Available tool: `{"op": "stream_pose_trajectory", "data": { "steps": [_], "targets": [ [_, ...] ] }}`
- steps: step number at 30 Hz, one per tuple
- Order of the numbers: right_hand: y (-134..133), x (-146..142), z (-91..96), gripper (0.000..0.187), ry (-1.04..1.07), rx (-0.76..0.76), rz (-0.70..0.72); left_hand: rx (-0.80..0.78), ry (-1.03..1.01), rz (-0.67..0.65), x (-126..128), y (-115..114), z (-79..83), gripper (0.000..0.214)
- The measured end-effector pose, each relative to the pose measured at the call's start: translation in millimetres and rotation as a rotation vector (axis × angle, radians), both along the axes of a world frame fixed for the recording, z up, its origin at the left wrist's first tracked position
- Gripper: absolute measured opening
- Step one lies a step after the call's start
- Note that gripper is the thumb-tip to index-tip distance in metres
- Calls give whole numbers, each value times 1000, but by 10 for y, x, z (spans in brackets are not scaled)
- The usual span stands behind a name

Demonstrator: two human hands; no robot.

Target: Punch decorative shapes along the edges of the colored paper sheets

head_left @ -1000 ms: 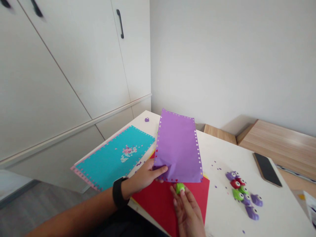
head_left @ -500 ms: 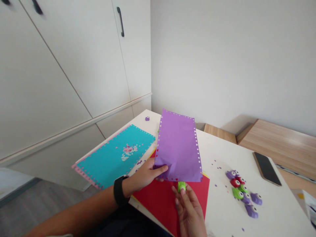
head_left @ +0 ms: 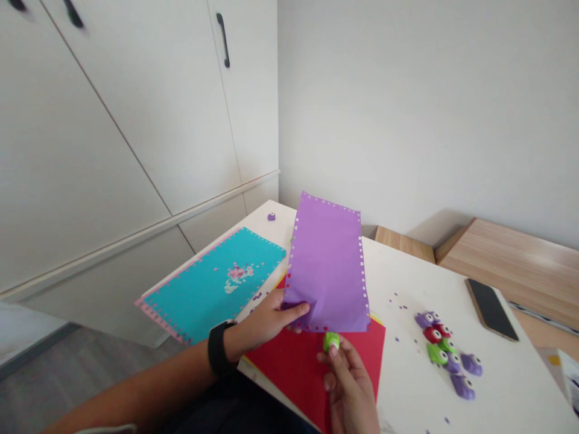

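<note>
A purple sheet of paper, with small shapes punched along its edges, is pinched near its lower left corner by my left hand. The thumb lies on top and the fingers are mostly underneath. Just at the sheet's lower edge, my right hand grips a green craft punch between thumb and fingers. Whether the paper sits in the punch's slot I cannot tell. Beneath both hands lies a red sheet, with a yellow edge showing under it.
On the left, a turquoise sheet bearing punched bits lies over a pink one. Several purple, red and green punches cluster on the white table at right, near a phone. One purple punch stands at the far corner.
My right hand and the green punch have shifted slightly, and the punch looks turned. The purple sheet's far end has risen a little. My left hand keeps its hold.
</note>
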State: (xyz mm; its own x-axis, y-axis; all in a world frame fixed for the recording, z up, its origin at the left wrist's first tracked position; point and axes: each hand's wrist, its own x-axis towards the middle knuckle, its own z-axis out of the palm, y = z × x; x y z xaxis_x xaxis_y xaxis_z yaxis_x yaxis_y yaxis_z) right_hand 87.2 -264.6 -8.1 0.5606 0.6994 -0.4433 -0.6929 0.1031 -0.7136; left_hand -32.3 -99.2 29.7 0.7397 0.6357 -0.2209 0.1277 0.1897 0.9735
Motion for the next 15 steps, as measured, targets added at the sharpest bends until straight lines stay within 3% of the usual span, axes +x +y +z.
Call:
{"op": "stream_pose_trajectory", "data": {
  "steps": [15],
  "targets": [
    [-5, 52, -28, 49, 96, 25, 14, -6, -37, -41, -3, -17, 20, 41]
  ]
}}
